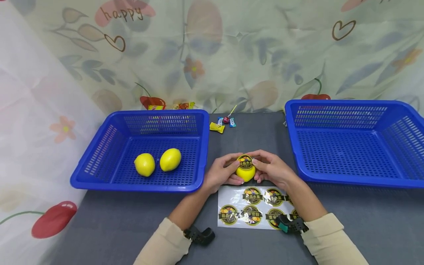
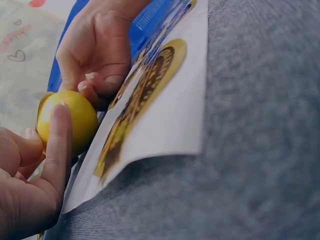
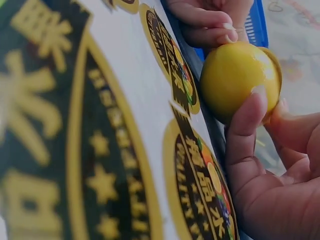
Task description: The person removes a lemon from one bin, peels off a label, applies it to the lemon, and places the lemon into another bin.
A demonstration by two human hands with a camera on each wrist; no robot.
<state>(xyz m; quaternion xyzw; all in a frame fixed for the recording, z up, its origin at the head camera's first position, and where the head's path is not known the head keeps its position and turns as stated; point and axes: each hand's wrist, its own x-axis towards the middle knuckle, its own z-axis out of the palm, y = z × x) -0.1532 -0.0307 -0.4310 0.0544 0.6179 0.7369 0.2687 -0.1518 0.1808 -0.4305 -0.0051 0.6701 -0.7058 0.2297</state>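
Observation:
A yellow lemon (image 1: 246, 176) is between the two hands, with a round black-and-gold fruit sticker (image 1: 246, 162) on its upper side. My left hand (image 1: 220, 172) grips it from the left, thumb at the sticker's edge. From the other side my right hand (image 1: 275, 170) holds the same lemon, its thumb also at the label's rim. In the left wrist view one finger lies along the lemon (image 2: 82, 117); in the right wrist view the sticker's edge stands out from the lemon (image 3: 232, 80). Just in front lies a white sticker sheet (image 1: 228, 197) with several round labels.
To the left, a blue basket (image 1: 139, 187) contains two lemons (image 1: 144, 164). Another blue basket (image 1: 351, 177) stands at the right. Small wrapped candies (image 1: 216, 127) and a lollipop (image 1: 226, 120) lie at the back, before a printed curtain (image 1: 232, 55).

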